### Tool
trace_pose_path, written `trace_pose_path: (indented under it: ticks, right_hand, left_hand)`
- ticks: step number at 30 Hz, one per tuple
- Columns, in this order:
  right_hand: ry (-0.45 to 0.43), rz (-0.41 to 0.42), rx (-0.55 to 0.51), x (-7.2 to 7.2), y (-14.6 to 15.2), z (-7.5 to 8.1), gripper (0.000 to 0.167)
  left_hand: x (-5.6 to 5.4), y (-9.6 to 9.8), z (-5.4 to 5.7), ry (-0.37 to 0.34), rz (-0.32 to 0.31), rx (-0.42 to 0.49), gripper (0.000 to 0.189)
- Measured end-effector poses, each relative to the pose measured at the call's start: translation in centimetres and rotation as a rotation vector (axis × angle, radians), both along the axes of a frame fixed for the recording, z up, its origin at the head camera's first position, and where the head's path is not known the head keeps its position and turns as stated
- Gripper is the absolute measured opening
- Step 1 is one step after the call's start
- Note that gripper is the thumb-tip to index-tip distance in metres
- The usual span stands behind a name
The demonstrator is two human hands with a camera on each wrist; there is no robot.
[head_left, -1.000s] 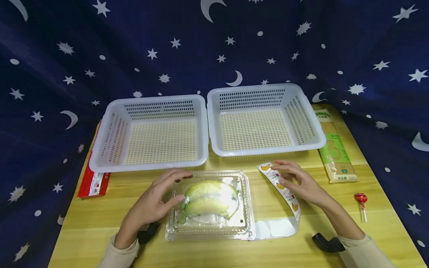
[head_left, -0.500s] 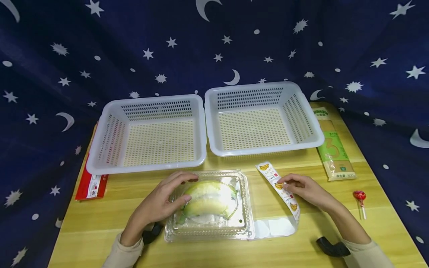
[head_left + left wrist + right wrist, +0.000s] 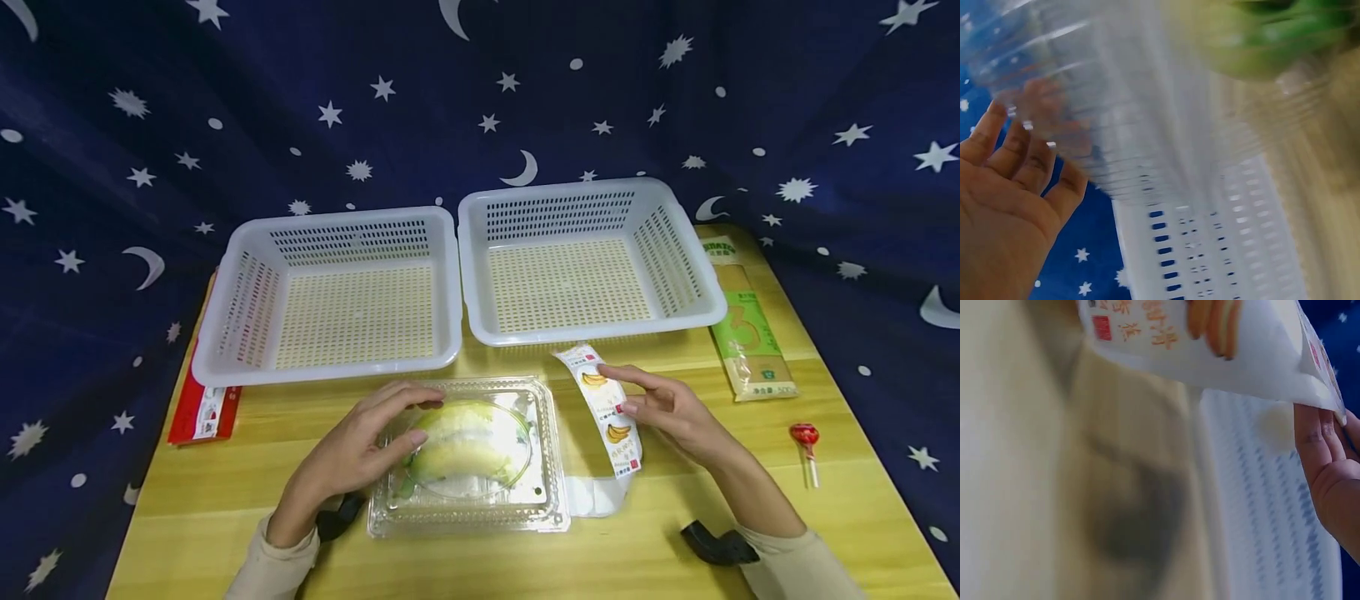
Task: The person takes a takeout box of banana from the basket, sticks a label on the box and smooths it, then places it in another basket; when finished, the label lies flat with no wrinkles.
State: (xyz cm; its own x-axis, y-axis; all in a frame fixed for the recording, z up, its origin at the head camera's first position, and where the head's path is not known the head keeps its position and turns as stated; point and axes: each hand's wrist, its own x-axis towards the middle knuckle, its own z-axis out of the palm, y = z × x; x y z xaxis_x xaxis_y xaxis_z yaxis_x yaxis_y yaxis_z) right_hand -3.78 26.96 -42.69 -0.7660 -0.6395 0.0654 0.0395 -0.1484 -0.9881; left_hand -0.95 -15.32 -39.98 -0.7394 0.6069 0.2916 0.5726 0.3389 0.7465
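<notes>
In the head view a clear plastic clamshell box (image 3: pixel 551 492) with yellow-green bananas (image 3: pixel 461 458) inside lies on the table. My left hand (image 3: pixel 352 450) rests at the box's left side, thumb and fingers over its lid; in the left wrist view the fingers (image 3: pixel 1038 159) are relaxed along the plastic. To the right, my right hand (image 3: pixel 678 412) holds a strip of banana stickers (image 3: pixel 603 408) by its right edge, and the strip is raised and curved. Its lower end bends into a pale backing (image 3: pixel 596 497) beside the box. Up close, the sticker strip (image 3: pixel 1241 359) drapes across my fingers (image 3: pixel 1313 437).
Two white perforated baskets (image 3: pixel 330 371) (image 3: pixel 592 333) stand side by side behind the box. A red packet (image 3: pixel 213 414) lies partly under the left basket. At right lie a green and tan noodle packet (image 3: pixel 750 333) and a red lollipop (image 3: pixel 805 435). A starry dark-blue cloth (image 3: pixel 420 108) hangs behind.
My right hand has gone from hovering over the strip to gripping it; the strip has lifted, turned and moved slightly left. The left hand has stayed at the box.
</notes>
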Motion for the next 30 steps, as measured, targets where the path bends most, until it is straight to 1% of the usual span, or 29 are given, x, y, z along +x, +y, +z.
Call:
trace_pose_path:
  ticks: [2, 4, 7, 9, 11, 14, 16, 18, 21, 24, 27, 28, 30]
  right_hand:
    - [-0.024, 0.038, -0.109, -0.5, -1.3, 0.7, 0.056]
    - [0.009, 0.055, -0.131, -0.8, -2.4, 1.4, 0.061]
    - [0.085, 0.067, -0.109, -1.3, -4.1, 2.4, 0.066]
    - [0.125, 0.057, -0.080, -1.6, -5.1, 3.0, 0.068]
    - [0.155, 0.044, -0.071, -2.0, -6.2, 3.4, 0.069]
    - [0.174, 0.021, -0.062, -2.4, -7.7, 4.1, 0.070]
    - [0.168, 0.017, -0.070, -2.7, -8.4, 4.7, 0.072]
    - [0.144, 0.028, -0.111, -3.0, -9.0, 5.3, 0.075]
    - [0.082, 0.055, -0.227, -3.4, -9.7, 6.1, 0.080]
    - [0.020, 0.078, -0.322, -3.5, -10.4, 6.8, 0.084]
    - [-0.033, 0.093, -0.340, -3.5, -10.9, 7.4, 0.087]
    - [-0.046, 0.100, -0.331, -3.4, -11.1, 7.5, 0.088]
    - [-0.066, 0.108, -0.307, -3.4, -11.4, 7.5, 0.088]
  left_hand:
    - [-0.1, 0.0, 0.3, -0.003, -0.011, 0.016, 0.049]
    - [-0.1, 0.0, 0.7, -0.006, -0.021, 0.029, 0.051]
    - [0.0, -0.2, 1.1, -0.019, -0.036, 0.046, 0.051]
    - [0.0, -0.1, 1.4, -0.028, -0.044, 0.052, 0.049]
    - [0.0, 0.1, 1.8, -0.031, -0.054, 0.057, 0.047]
    - [0.1, 0.6, 2.4, -0.025, -0.081, 0.066, 0.044]
    - [0.3, 0.9, 2.8, -0.026, -0.103, 0.064, 0.044]
    - [0.5, 1.3, 3.2, -0.031, -0.131, 0.060, 0.044]
    - [0.6, 1.7, 3.8, -0.040, -0.178, 0.068, 0.042]
    - [0.6, 1.8, 4.2, -0.028, -0.254, 0.129, 0.038]
    - [0.5, 1.9, 4.3, -0.007, -0.308, 0.190, 0.038]
    - [0.4, 1.9, 4.3, -0.005, -0.314, 0.203, 0.038]
    - [0.3, 2.0, 4.4, 0.003, -0.301, 0.213, 0.039]
